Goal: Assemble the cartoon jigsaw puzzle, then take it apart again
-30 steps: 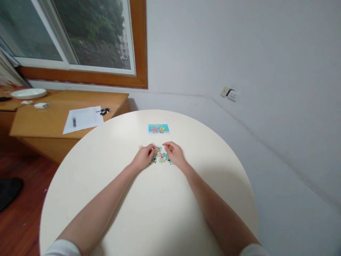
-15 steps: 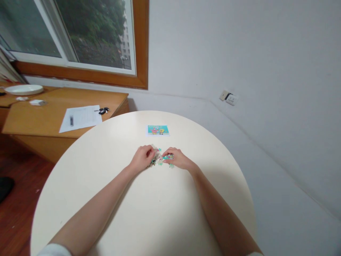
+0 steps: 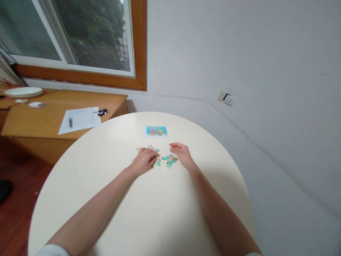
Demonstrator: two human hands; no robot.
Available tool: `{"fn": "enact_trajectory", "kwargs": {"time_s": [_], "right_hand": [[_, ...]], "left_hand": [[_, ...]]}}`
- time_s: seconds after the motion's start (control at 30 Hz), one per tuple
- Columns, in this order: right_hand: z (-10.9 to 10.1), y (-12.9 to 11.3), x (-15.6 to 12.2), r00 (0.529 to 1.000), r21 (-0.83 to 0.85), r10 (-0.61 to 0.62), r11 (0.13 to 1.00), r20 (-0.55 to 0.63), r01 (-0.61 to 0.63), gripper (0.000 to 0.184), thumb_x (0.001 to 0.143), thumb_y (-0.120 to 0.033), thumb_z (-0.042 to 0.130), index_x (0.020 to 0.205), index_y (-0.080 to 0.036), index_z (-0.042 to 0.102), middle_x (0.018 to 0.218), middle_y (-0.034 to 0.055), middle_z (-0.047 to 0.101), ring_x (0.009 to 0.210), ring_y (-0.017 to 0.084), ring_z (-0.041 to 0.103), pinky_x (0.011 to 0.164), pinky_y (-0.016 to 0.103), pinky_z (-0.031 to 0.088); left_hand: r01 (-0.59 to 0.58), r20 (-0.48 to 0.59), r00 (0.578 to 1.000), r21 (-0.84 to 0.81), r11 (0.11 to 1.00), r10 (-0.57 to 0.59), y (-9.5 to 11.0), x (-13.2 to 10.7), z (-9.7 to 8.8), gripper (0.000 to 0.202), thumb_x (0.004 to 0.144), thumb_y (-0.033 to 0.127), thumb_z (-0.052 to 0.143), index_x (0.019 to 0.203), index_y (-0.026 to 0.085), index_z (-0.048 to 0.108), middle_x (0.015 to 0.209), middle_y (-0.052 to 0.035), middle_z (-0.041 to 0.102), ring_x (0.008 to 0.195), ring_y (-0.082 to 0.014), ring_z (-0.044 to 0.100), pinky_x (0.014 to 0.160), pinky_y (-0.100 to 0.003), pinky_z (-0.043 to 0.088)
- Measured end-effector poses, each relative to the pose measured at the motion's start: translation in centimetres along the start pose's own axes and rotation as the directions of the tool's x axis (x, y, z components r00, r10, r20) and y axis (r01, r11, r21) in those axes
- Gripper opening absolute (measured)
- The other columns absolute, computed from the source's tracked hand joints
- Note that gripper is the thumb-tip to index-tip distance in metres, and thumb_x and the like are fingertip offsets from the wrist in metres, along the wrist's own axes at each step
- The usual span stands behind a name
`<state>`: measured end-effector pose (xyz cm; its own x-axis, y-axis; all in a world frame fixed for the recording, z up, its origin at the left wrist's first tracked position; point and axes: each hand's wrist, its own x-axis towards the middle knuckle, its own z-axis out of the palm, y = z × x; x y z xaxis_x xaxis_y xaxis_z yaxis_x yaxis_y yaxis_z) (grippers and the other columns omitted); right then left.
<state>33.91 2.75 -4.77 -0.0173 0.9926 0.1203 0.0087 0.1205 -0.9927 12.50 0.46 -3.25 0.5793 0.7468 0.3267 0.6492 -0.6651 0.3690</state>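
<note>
Loose jigsaw puzzle pieces (image 3: 159,162) lie in a small heap at the middle of the round table (image 3: 160,220). Over the left part of the heap rests my left hand (image 3: 145,161), palm down, its bent fingers spread on the pieces and partly hiding them. A cluster of teal and multicoloured puzzle pieces (image 3: 171,160) sits at the right of the heap. My right hand (image 3: 182,153) hovers just beside and above this cluster, fingers loosely stretched and apart from the thumb, with nothing visible in it. Behind the heap lies a picture card (image 3: 157,131) with cartoon figures on teal.
At the left, beyond the round table's edge, stands a wooden desk (image 3: 80,97). It bears a paper sheet (image 3: 81,121), keys (image 3: 102,112), a white plate (image 3: 23,92) and a small white box (image 3: 36,105). A wall with a socket (image 3: 229,100) rises at the right.
My right hand has lifted off the pieces and moved slightly right and away, uncovering the teal cluster. My left hand has opened from a curled grip and spread over the heap.
</note>
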Motion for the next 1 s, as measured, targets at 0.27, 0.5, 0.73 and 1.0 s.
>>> {"fn": "enact_trajectory", "kwargs": {"time_s": [0.27, 0.5, 0.73, 1.0], "right_hand": [[0.1, 0.1, 0.0, 0.999, 0.049, 0.017, 0.999, 0.028, -0.018, 0.027, 0.059, -0.030, 0.073, 0.083, -0.018, 0.067, 0.071, -0.0004, 0.063, 0.067, 0.011, 0.058, 0.067, 0.026, 0.047], [-1.7, -1.7, -0.3, 0.883, -0.222, -0.006, 0.967, 0.469, 0.124, 0.055, 0.055, -0.031, 0.079, 0.107, -0.021, 0.064, 0.111, 0.0075, 0.060, 0.105, 0.020, 0.056, 0.088, 0.034, 0.045], [-0.4, -1.5, -0.9, 0.904, -0.632, -0.065, 0.694, 0.422, 0.345, 0.047, 0.061, -0.032, 0.078, 0.106, -0.024, 0.066, 0.120, 0.0084, 0.054, 0.114, 0.023, 0.050, 0.102, 0.042, 0.032], [0.4, -0.3, -0.7, 0.934, -0.647, -0.215, 0.676, 0.285, 0.353, 0.011, 0.078, -0.018, 0.061, 0.086, -0.020, 0.069, 0.086, 0.0043, 0.063, 0.083, 0.016, 0.058, 0.079, 0.030, 0.044]], "left_hand": [[0.033, -0.064, 0.997, 0.006, 0.999, -0.032, -0.4, 0.1, 0.2, 0.024, 0.085, 0.011, 0.042, 0.097, 0.017, 0.062, 0.090, -0.0077, 0.067, 0.089, -0.0210, 0.060, 0.077, -0.035, 0.041], [-0.054, -0.024, 0.998, 0.086, 0.995, 0.056, 0.8, -0.4, -0.6, 0.053, 0.078, 0.047, 0.057, 0.123, 0.021, 0.051, 0.125, -0.0131, 0.054, 0.116, -0.0272, 0.048, 0.102, -0.050, 0.028], [0.009, 0.006, 1.000, 0.267, 0.964, -0.011, 1.0, -0.4, -0.7, 0.045, 0.081, 0.044, 0.052, 0.119, 0.021, 0.054, 0.134, -0.0157, 0.046, 0.127, -0.0303, 0.037, 0.107, -0.059, 0.015], [0.366, -0.196, 0.930, 0.424, 0.828, -0.311, 1.2, -0.4, -0.8, 0.052, 0.081, 0.046, 0.047, 0.126, 0.019, 0.051, 0.138, -0.0200, 0.041, 0.129, -0.0399, 0.031, 0.102, -0.067, 0.008]]}}
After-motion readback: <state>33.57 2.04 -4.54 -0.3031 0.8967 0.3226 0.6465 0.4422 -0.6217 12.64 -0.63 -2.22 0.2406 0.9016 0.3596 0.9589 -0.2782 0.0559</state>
